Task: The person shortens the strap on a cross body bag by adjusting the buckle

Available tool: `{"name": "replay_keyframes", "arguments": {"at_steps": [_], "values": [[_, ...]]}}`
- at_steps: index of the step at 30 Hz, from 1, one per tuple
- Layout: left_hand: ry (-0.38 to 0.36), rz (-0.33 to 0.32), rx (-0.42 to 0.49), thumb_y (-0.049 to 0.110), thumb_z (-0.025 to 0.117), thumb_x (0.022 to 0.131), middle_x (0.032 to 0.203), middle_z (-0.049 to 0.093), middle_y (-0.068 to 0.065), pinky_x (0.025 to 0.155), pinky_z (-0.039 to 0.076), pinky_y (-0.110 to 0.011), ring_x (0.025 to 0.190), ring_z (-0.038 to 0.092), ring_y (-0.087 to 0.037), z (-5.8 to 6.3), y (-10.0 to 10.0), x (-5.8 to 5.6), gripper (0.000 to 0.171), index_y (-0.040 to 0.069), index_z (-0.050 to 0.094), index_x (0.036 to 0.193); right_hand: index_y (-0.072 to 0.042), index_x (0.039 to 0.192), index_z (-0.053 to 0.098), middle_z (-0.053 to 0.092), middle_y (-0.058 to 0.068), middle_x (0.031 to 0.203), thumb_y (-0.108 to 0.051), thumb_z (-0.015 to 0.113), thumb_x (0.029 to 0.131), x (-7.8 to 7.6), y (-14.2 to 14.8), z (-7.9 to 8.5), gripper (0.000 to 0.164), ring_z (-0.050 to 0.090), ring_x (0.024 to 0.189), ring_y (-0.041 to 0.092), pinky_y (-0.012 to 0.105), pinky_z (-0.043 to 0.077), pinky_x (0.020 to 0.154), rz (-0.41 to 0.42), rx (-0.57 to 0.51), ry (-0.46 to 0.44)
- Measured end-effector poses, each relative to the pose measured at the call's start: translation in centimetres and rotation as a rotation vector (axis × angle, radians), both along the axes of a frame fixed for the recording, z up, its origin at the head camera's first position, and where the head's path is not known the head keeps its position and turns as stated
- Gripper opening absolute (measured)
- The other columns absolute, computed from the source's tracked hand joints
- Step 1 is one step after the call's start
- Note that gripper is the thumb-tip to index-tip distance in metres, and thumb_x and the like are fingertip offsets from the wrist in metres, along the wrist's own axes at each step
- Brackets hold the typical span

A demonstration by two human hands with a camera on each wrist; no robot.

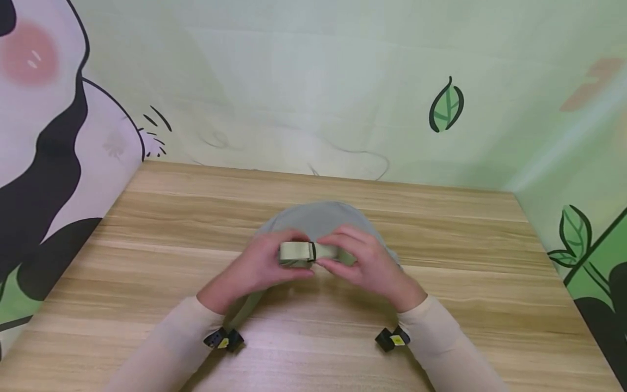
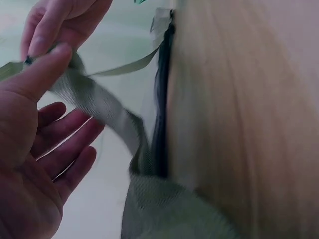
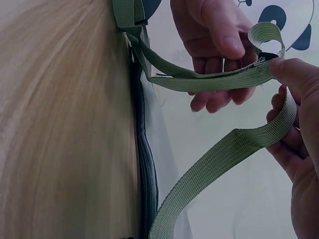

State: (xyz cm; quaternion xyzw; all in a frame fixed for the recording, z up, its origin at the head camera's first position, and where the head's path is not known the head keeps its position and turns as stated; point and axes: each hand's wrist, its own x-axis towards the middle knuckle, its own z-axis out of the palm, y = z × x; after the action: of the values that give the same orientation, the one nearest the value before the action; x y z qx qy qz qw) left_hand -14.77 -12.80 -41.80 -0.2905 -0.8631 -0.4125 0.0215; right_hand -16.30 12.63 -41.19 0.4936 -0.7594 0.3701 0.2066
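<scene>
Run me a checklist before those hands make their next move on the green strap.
1. Right grip on the strap: ok, pinching it beside the slider.
2. Left grip secure: cannot tell; the strap lies between thumb and fingers, but pressure is unclear.
3. Black slider on the strap: ok, it crosses the strap between the two hands.
4. Strap lying flat throughout: not ok, it loops and bends.
5. Grey bag on the table: ok, behind the hands.
</scene>
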Motion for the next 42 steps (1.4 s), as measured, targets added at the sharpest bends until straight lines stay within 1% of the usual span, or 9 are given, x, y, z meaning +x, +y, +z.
{"name": "replay_keyframes", "arguments": {"at_steps": [5,10,15,19,23,28,31,37,42], "values": [[0.014,0.006,0.033,0.017,0.093,0.086,0.107,0.081,-0.002,0.094,0.063,-0.039,0.101,0.075,-0.016,-0.3,0.6,0.1,0.033,0.007,0.078,0.114,-0.003,0.116,0.075,0.075,0.005,0.105,-0.009,0.09,0.087,0.0,0.0,0.0,0.033,0.071,0.097,0.018,0.026,0.059,0.087,0.002,0.01,-0.035],[0.033,0.012,0.012,0.016,0.091,0.088,0.106,0.082,-0.001,0.094,0.064,-0.04,0.101,0.077,-0.017,-0.3,0.8,0.1,0.028,0.009,0.08,0.112,-0.003,0.118,0.075,0.075,0.005,0.105,-0.007,0.092,0.085,0.1,0.0,0.1,0.038,0.071,0.097,0.017,0.027,0.059,0.086,-0.001,0.009,-0.057],[0.117,-0.013,-0.028,0.013,0.09,0.088,0.101,0.082,-0.003,0.09,0.064,-0.038,0.096,0.078,-0.018,-0.2,1.0,0.1,0.022,0.007,0.081,0.108,-0.003,0.122,0.075,0.074,0.005,0.107,-0.006,0.096,0.079,0.3,-0.2,-0.1,0.048,0.07,0.097,0.017,0.029,0.06,0.085,-0.007,0.03,-0.081],[0.162,-0.029,-0.053,0.013,0.09,0.088,0.096,0.081,-0.002,0.087,0.064,-0.036,0.091,0.077,-0.017,-0.2,1.0,0.2,0.02,0.007,0.08,0.104,-0.003,0.123,0.075,0.073,0.005,0.106,-0.007,0.095,0.081,0.4,-0.3,-0.1,0.047,0.069,0.095,0.016,0.029,0.06,0.083,-0.021,0.051,-0.088],[0.201,-0.047,-0.072,0.016,0.089,0.09,0.1,0.082,-0.001,0.088,0.064,-0.036,0.094,0.077,-0.016,-0.3,0.5,0.1,0.021,0.009,0.08,0.108,-0.004,0.123,0.075,0.072,0.004,0.104,-0.006,0.094,0.081,0.5,-0.2,-0.1,0.045,0.067,0.092,0.015,0.028,0.058,0.08,-0.018,0.046,-0.082],[0.287,-0.116,-0.072,0.014,0.087,0.091,0.11,0.083,-0.003,0.094,0.064,-0.037,0.102,0.079,-0.018,-0.4,-0.4,0.0,0.026,0.008,0.081,0.116,-0.005,0.119,0.075,0.071,0.003,0.101,-0.004,0.094,0.081,0.4,0.0,-0.3,0.042,0.064,0.089,0.014,0.025,0.056,0.077,-0.008,0.049,-0.071],[0.329,-0.147,-0.078,0.012,0.086,0.092,0.112,0.083,-0.004,0.092,0.064,-0.037,0.102,0.079,-0.019,-0.4,-1.0,0.0,0.027,0.007,0.081,0.118,-0.004,0.117,0.075,0.071,0.003,0.1,-0.005,0.093,0.082,0.4,0.2,-0.4,0.04,0.063,0.088,0.013,0.025,0.055,0.075,0.006,0.046,-0.068],[0.39,-0.106,-0.174,0.018,0.086,0.092,0.115,0.083,-0.008,0.089,0.066,-0.039,0.101,0.081,-0.022,-0.1,-1.9,0.3,0.033,0.004,0.08,0.122,-0.003,0.118,0.073,0.072,0.004,0.101,-0.005,0.092,0.083,0.3,0.5,-0.4,0.039,0.064,0.086,0.014,0.025,0.057,0.076,0.012,0.042,-0.047],[0.401,-0.083,-0.248,0.019,0.086,0.092,0.112,0.083,-0.007,0.086,0.066,-0.038,0.098,0.081,-0.021,-0.1,-2.8,0.2,0.031,0.006,0.08,0.119,-0.004,0.118,0.073,0.071,0.003,0.098,-0.003,0.092,0.082,0.2,1.0,-0.4,0.041,0.063,0.085,0.013,0.027,0.058,0.075,0.003,0.043,-0.049]]}}
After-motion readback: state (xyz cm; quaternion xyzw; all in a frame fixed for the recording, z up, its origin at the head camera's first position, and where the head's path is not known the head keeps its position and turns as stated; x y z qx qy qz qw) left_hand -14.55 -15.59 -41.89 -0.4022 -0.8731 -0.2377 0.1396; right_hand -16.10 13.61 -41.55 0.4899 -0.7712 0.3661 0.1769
